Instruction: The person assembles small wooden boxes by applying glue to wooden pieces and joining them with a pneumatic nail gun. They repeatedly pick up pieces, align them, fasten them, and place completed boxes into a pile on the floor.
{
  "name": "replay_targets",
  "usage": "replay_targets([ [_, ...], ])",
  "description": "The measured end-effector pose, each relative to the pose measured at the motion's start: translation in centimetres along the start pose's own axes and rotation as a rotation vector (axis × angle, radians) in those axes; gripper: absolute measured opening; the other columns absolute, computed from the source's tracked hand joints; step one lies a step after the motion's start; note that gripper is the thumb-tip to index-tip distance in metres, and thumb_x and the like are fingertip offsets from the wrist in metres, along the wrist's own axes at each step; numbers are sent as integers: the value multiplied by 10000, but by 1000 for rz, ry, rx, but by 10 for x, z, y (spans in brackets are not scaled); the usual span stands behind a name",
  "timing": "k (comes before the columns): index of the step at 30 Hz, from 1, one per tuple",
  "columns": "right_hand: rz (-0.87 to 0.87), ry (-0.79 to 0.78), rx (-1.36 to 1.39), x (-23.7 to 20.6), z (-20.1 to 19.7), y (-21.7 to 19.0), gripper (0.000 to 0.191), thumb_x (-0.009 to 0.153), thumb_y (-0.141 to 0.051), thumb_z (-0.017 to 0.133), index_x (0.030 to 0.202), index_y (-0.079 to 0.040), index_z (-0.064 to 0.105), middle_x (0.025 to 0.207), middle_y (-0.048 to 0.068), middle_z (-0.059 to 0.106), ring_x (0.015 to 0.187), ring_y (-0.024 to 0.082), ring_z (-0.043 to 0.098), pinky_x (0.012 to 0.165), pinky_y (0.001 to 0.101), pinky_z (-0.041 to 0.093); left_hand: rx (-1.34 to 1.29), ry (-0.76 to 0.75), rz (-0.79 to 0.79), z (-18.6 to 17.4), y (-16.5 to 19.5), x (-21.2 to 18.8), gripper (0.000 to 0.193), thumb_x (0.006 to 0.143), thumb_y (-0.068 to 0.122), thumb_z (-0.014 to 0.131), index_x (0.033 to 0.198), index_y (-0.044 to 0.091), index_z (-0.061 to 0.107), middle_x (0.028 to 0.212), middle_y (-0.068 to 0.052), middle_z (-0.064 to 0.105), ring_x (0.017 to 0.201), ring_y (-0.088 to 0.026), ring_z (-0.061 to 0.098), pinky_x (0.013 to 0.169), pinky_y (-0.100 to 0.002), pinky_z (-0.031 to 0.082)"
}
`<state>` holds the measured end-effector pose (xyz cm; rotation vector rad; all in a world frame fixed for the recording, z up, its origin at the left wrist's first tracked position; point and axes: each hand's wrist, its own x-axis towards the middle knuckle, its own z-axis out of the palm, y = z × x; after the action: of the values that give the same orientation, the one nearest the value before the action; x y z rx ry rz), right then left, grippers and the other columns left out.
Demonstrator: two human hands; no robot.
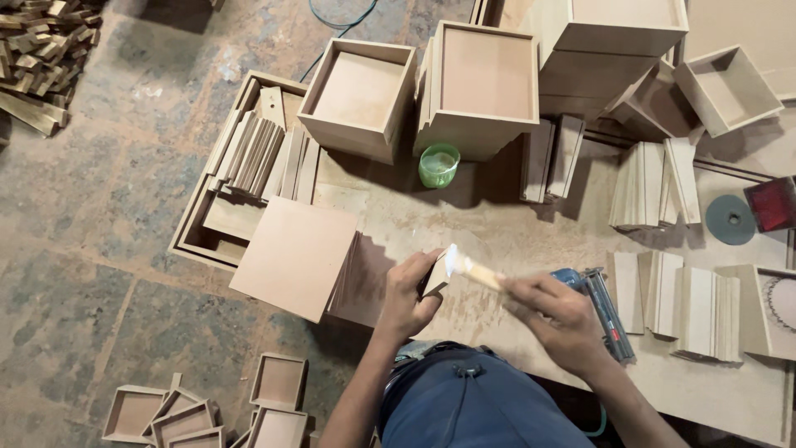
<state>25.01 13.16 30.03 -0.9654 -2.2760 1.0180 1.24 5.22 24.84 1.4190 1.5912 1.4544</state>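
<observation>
A small wooden panel (437, 274) sits near the middle of the view, held on edge in the left hand (408, 297), whose fingers curl closed around its lower side so the panel rises at about one o'clock from the palm. Its upper edge shows a bright white smear. Touching that edge from three o'clock is a brush (479, 272) with a pale wooden handle, gripped in the right hand (557, 315), the fingers closed around the handle's far end; the brush lies at about ten o'clock from this hand. Just beyond the right hand, at three o'clock, a nail gun (604, 309) with a blue body rests on the workbench (531, 241), partly hidden by the knuckles. At nine o'clock from the panel a stack of square boards (296, 255) hangs over the bench edge. At twelve o'clock stands a green plastic cup (438, 165), with open wooden boxes (358, 98) behind it. Rows of upright boards (653, 184) stand at two o'clock, and a grey grinding disc (730, 219) lies farther right. Down on the floor at seven o'clock are several shallow wooden trays (278, 382).
</observation>
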Motion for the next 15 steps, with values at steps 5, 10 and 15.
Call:
replay_targets([
  [5, -168, -131, -173, -10, -6, 0, 346, 808, -185, 795, 1150, -133, 798, 884, 5, 714, 691, 102, 639, 562, 271, 515, 55, 4, -6, 3, -18, -1, 568, 673, 73, 609, 1232, -10, 675, 853, -173, 629, 720, -309, 640, 666, -363, 511],
  [10, 15, -163, 289, -20, 1, 22, 353, 862, -123, 769, 1214, -100, 758, 960, 27, 743, 773, 101, 672, 618, 265, 556, -44, 144, -194, 15, -49, -4, 353, 855, 153, 548, 1133, -8, 694, 910, -151, 739, 764, -302, 705, 693, -399, 558],
  [15, 382, 3, 696, -24, 27, 41, 566, 867, -38, 768, 1420, -55, 648, 951, 46, 631, 815, 117, 597, 732, 268, 523, -1275, 572, -631, 9, -63, 21, 425, 994, 382, 364, 1147, 15, 513, 1040, -277, 659, 934, -455, 668, 812, -590, 567],
])
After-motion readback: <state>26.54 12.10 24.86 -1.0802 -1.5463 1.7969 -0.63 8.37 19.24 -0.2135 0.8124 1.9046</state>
